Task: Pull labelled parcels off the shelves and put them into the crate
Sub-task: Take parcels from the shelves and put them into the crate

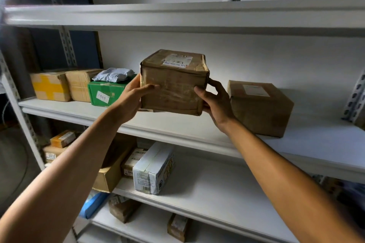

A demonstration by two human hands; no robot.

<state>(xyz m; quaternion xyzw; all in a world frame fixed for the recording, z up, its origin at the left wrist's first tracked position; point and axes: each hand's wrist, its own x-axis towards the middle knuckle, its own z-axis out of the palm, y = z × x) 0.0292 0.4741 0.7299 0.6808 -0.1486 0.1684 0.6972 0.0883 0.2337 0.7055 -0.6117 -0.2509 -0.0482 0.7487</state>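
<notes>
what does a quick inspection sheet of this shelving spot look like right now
surface: white metal shelf, several tiers, parcels spread along them
job's things: taped brown parcel with a label on top, lifted at the shelf's front edge; crate not in view
clutter: second brown box to its right; green box with a crumpled grey bag on top; yellow-taped box; white carton one tier down
grippers: left hand and right hand grip the parcel's two sides
cables: nothing seen
surroundings: white wall behind, dark panel at the far left
</notes>
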